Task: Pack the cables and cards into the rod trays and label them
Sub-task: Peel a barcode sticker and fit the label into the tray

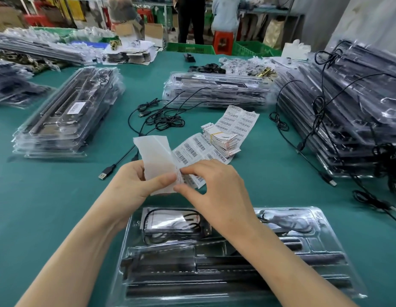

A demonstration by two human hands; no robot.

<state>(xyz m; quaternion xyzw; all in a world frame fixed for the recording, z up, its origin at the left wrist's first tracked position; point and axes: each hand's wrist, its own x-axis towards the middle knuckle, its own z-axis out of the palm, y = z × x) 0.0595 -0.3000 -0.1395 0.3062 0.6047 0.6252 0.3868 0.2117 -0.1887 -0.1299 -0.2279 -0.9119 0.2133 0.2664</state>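
Just above the near half of the green desk [48, 207], the left hand [135, 182] grips a label sheet [156, 156]. Its thumb lies across the blank, curled-back part and its fingers curl behind. The right hand [217, 187] meets it from the other side, thumb and forefinger pinching a barcode label [181, 175] at the fold of the sheet, the other fingers bent above. The printed part of the sheet trails away to the right, rows of barcodes facing up.

Directly beneath both wrists lies a clear plastic rod tray [325, 220], its long side toward the person. Dark rods [214, 282] lie lengthwise in its near channels. In its far left compartment a coiled black cable [170, 237] lies over a white card [168, 220].

Beyond the hands, a banded stack of cards [221, 138] sits on a second sheet of barcode labels [239, 119]. Left of that, loose cables [161, 118] lie tangled on the desk, and one USB plug [104, 174] reaches near the left hand.

Stacks of filled trays ring the work area. The left tray stack [66, 116] has a white label on top, the middle tray stack [214, 89] stands at the back, and the tall right tray stack [352, 103] has cables draped over it. Past the far edge stand green crates [190, 47] and a red stool [222, 41].
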